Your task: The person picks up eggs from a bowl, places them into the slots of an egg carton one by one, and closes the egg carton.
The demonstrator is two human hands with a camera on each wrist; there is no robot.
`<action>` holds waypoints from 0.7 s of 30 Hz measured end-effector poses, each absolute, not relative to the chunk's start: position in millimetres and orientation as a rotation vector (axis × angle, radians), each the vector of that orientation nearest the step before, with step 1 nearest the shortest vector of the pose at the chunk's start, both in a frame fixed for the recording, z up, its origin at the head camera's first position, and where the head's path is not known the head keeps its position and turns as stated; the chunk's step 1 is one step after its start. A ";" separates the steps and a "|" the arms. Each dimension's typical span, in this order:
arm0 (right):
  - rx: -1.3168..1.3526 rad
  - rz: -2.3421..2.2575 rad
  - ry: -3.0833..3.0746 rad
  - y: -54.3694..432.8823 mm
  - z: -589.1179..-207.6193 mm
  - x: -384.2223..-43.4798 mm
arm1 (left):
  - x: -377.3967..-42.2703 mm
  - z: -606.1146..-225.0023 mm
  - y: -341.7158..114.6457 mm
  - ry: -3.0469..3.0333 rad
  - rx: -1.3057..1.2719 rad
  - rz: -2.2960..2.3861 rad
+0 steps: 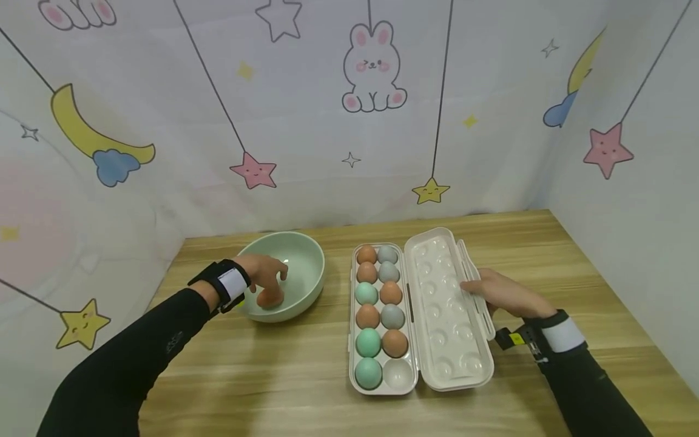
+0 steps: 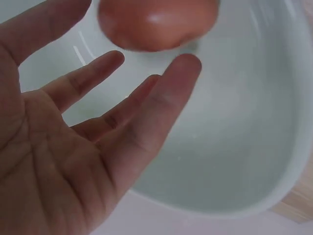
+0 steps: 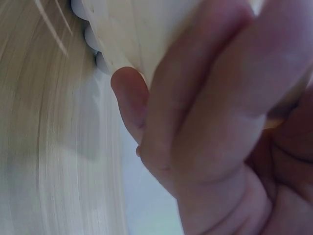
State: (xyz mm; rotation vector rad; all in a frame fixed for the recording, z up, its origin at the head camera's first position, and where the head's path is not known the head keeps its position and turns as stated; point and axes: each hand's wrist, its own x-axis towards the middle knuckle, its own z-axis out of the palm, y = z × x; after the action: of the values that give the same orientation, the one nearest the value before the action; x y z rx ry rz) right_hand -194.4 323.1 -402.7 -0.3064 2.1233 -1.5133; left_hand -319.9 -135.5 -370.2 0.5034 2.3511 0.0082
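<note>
My left hand [image 1: 264, 273] reaches into a pale green bowl [image 1: 306, 273], its fingers spread and loosely bent. Just beyond the fingertips sits a brown egg [image 2: 159, 22]; a gap shows between them in the left wrist view. At the right, my right hand [image 1: 505, 292] holds the outer edge of the raised lid [image 1: 450, 309] of an egg carton, thumb on the inner side and fingers behind. The carton base [image 1: 412, 379] holds two columns of brown, grey and green eggs, with one bare cup [image 1: 398, 373] at the near right corner.
The bowl and carton stand apart on a wooden table [image 1: 306, 376]. Behind and at both sides hangs a white cloth [image 1: 311, 121] printed with stars, moons and a rabbit. Each wrist wears a black strap.
</note>
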 end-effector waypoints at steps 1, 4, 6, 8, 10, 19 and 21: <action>-0.306 -1.509 2.125 323.2 -403.0 -194.5 | -319.6 -372.5 -136.3 2.345 0.500 0.011; -0.307 -1.500 2.131 323.5 -404.3 -195.1 | -318.9 -378.2 -137.7 2.306 0.497 0.022; -0.303 -1.500 2.133 323.5 -405.0 -195.4 | -319.1 -380.4 -137.4 2.283 0.500 0.024; -0.306 -1.501 2.134 323.8 -405.3 -195.7 | -319.8 -381.3 -136.7 2.270 0.507 0.022; -0.303 -1.507 2.132 324.2 -405.4 -195.9 | -320.3 -381.4 -136.0 2.261 0.511 0.026; -0.302 -1.510 2.117 321.7 -408.0 -195.3 | -316.2 -388.2 -140.6 2.222 0.524 0.069; -0.307 -1.508 2.115 321.5 -408.3 -195.8 | -316.7 -389.3 -141.0 2.206 0.530 0.101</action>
State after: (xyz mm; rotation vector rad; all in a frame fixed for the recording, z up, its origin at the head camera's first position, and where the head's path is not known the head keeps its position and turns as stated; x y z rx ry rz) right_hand -195.8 321.5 -408.3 -0.3072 2.1153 -1.5084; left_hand -316.7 -141.0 -389.3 0.5299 2.2063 0.1006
